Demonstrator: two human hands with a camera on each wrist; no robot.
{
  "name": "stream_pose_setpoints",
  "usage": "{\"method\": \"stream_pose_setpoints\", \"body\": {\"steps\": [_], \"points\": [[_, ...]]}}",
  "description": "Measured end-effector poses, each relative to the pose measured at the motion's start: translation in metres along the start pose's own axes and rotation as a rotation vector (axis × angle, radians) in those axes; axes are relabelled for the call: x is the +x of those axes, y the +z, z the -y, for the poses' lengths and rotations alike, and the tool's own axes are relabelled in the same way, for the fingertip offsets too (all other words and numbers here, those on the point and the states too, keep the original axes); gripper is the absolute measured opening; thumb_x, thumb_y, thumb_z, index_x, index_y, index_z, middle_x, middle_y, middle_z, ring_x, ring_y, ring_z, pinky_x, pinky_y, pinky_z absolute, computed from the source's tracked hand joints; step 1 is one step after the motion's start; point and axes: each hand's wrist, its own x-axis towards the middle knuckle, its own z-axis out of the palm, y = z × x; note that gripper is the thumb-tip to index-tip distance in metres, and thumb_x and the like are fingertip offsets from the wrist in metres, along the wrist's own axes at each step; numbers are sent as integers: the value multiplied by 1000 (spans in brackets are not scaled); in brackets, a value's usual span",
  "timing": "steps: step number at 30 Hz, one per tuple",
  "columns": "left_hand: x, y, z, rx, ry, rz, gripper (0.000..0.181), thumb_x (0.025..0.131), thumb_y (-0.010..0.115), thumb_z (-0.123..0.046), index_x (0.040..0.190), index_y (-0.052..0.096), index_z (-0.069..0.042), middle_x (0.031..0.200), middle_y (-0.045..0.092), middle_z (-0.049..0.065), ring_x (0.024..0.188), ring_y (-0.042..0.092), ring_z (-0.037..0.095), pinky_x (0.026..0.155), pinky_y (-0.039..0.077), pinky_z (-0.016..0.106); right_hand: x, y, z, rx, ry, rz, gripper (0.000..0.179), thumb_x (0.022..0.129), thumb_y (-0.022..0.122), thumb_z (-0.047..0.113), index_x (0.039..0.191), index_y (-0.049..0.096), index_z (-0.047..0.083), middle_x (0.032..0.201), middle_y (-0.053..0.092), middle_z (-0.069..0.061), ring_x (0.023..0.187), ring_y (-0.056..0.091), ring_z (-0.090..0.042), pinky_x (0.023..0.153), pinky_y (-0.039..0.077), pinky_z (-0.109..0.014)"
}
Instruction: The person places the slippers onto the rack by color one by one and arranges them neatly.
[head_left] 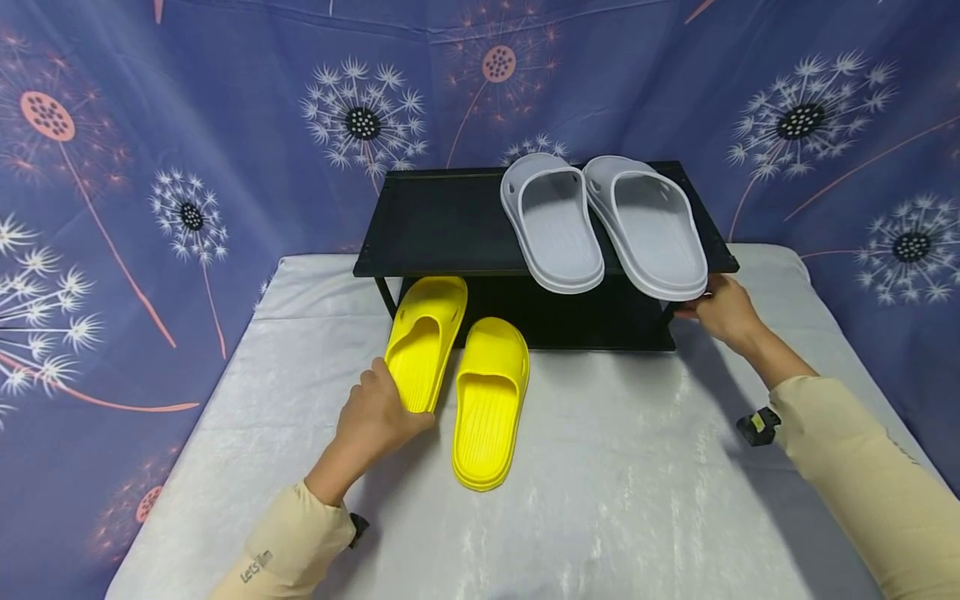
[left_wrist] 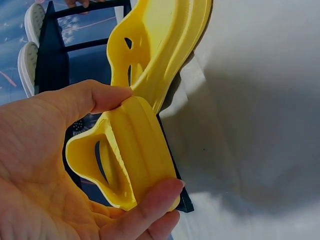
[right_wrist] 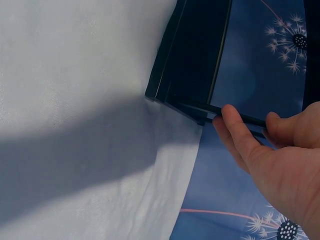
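My left hand (head_left: 378, 412) holds a yellow slipper (head_left: 429, 304) by its heel, thumb on one edge and fingers on the other, as the left wrist view shows. The slipper's toe lies in under the left end of a black two-tier shoe rack (head_left: 442, 221), over the lower shelf. Beside it, a second yellow slipper (head_left: 487, 425) lies with its toe at the lower shelf's front edge. At the rack's right end, my right hand (head_left: 723, 317) pinches a thin side post (right_wrist: 245, 118) between thumb and fingers.
A pair of light grey clogs, one left (head_left: 562, 233) and one right (head_left: 663, 237), sits on the right half of the top shelf, heels over its front edge. White cloth (head_left: 600, 483) covers the surface below. Blue dandelion-print fabric (head_left: 247, 100) hangs behind and at both sides.
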Motion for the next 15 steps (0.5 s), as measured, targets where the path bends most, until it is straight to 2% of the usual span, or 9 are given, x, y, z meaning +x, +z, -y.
{"method": "stream_pose_setpoints", "body": {"steps": [6,15], "points": [[3,-2,-1,-15,17,-4,90,62,82,-41,121,34,6,93,50,18,78,55,32,63,50,41,0,0,-1,15,5,-29,34,91,41,-11,124,43,-18,115,52,-31,69,58,4,61,54,-12],[6,-4,-2,-28,18,3,91,62,83,-41,123,33,6,96,50,19,80,55,33,66,50,43,-1,0,0,-17,4,4,38,96,44,-6,131,39,-17,124,48,-34,74,56,6,65,54,-13]]}}
